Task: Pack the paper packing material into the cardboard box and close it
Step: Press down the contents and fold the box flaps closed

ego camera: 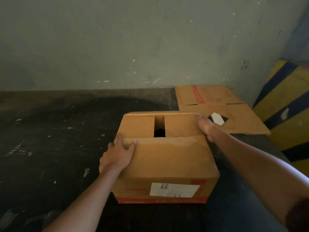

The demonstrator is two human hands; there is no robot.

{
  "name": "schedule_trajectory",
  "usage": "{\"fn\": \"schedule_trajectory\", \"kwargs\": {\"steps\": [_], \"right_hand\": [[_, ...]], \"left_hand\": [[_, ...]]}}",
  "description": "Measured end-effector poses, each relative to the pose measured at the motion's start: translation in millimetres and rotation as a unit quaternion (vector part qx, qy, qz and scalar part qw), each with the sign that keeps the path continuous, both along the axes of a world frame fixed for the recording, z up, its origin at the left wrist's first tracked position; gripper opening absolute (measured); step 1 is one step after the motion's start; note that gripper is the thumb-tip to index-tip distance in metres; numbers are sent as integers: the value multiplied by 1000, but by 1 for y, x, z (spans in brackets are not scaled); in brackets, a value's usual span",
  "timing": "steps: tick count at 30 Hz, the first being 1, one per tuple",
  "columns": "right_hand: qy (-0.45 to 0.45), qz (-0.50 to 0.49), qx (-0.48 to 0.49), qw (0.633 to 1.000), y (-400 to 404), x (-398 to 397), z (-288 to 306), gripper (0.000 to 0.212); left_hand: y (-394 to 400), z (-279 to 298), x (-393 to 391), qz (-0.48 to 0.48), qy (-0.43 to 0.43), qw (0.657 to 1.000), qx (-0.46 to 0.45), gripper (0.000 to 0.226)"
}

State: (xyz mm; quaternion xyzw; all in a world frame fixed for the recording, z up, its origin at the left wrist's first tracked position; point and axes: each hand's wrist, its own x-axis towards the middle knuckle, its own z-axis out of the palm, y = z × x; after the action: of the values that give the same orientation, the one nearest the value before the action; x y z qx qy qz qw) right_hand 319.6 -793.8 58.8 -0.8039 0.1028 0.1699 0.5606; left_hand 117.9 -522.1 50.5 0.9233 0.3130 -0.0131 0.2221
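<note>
A brown cardboard box [167,158] with a white label and a red band on its front stands on the dark floor. Its near top flap is folded down, and two inner flaps lie flat behind it with a dark gap [159,126] between them. The far flap looks nearly down along the back edge. My left hand [118,154] grips the near flap at its left corner, thumb on top. My right hand [206,128] rests on the right inner flap, fingertips at the far right corner. No paper packing material is visible; the box's inside is hidden.
A flattened cardboard box [217,104] with red print and a black-and-white diamond label lies on the floor behind and right. A grey-green wall [133,47] runs close behind. A yellow and blue striped slanted surface [287,97] rises at the right.
</note>
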Motion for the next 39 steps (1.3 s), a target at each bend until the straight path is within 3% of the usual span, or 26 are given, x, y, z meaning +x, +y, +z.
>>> {"fn": "schedule_trajectory", "kwargs": {"steps": [6, 9, 14, 19, 21, 23, 28, 33, 39], "right_hand": [[91, -46, 84, 991, 14, 47, 12, 67], [82, -59, 112, 989, 21, 56, 21, 59], [-18, -47, 87, 995, 20, 52, 17, 62], [-200, -25, 102, 974, 13, 9, 40, 36], [-249, -17, 80, 965, 7, -20, 44, 21], [-263, 4, 51, 963, -3, -51, 34, 19], [-238, 140, -95, 956, -24, -96, -3, 39], [-254, 231, -290, 893, -23, -114, -12, 63], [-216, 267, -372, 862, -18, -117, -6, 69]], "left_hand": [[0, -3, 1, 5, -3, 1000, 18, 81], [0, -4, 2, 6, -6, 1000, 26, 81], [-1, -4, 3, 0, -2, 1000, 31, 81], [0, -4, 3, 0, -11, 1000, 20, 86], [-1, -3, 2, 13, -21, 1000, 15, 92], [-3, -1, -1, 20, -45, 999, 1, 96], [-2, -4, -7, -7, -106, 994, -4, 84], [-1, -4, -4, -30, -42, 999, 18, 60], [1, -7, -4, -42, -18, 999, 8, 61]]}}
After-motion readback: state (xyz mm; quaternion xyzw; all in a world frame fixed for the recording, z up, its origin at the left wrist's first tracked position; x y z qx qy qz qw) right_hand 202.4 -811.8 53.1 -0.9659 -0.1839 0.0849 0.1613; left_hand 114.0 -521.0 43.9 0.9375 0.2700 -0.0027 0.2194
